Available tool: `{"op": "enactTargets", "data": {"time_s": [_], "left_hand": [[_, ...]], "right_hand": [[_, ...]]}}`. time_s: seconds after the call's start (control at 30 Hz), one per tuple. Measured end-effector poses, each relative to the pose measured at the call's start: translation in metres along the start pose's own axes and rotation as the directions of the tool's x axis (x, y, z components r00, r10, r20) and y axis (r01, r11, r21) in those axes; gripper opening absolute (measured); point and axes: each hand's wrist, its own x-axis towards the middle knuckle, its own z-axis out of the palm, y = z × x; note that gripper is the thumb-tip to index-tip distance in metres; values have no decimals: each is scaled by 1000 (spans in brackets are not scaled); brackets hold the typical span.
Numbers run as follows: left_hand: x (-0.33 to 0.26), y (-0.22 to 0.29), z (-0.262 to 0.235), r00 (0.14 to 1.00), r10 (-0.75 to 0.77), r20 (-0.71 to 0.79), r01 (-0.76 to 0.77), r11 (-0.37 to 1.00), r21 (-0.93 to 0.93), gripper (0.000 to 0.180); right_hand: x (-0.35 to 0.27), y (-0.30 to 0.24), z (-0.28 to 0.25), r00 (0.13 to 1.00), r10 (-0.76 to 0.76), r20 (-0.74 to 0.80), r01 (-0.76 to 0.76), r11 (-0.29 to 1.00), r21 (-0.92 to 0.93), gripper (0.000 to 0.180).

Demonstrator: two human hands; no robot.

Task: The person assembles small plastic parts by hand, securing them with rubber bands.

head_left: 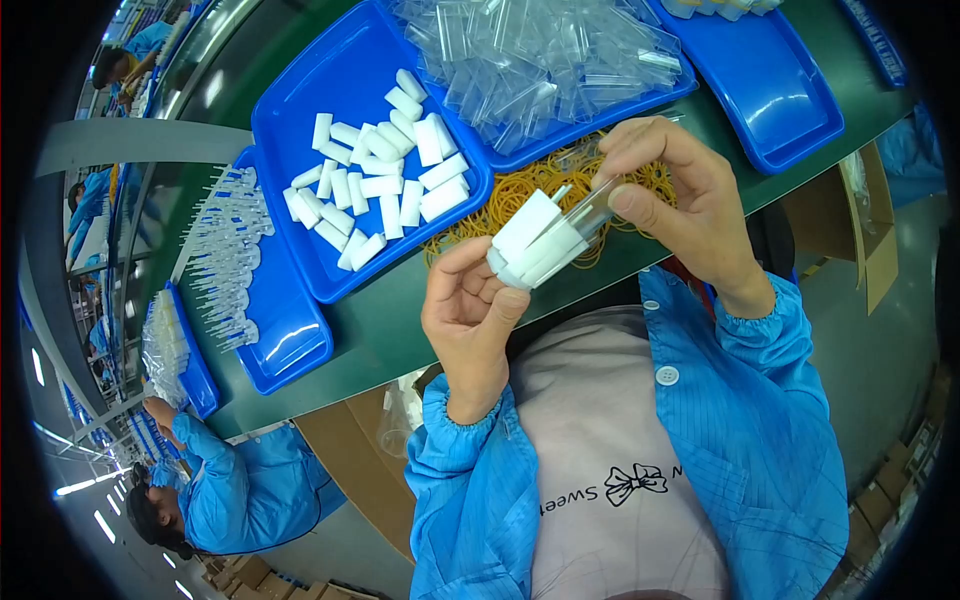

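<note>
Now the left hand [465, 300] and right hand [680, 195] are both pinching 1 clear tube [575, 225] packed with white blocks, its long axis slanting from lower left to upper right, just below the rubber-band pile [520, 190].

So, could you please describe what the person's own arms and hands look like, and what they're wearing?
Both hands, left hand and right hand, are bare, with no gloves or rings visible. Each forearm is covered by a bright blue smock sleeve, left sleeve and right sleeve, gathered into an elastic cuff at the wrist.
</note>
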Motion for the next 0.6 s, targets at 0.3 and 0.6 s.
{"op": "enactTargets", "data": {"time_s": [0.3,0.6], "left_hand": [[-1,-2,-9,995,94,26,-96,986,136,43],[-11,4,-10,990,119,80,-128,984,124,44]], "right_hand": [[-8,-3,2,988,-113,102,127,982,-142,13],[-22,-14,15,990,-93,108,104,989,-102,13]]}}
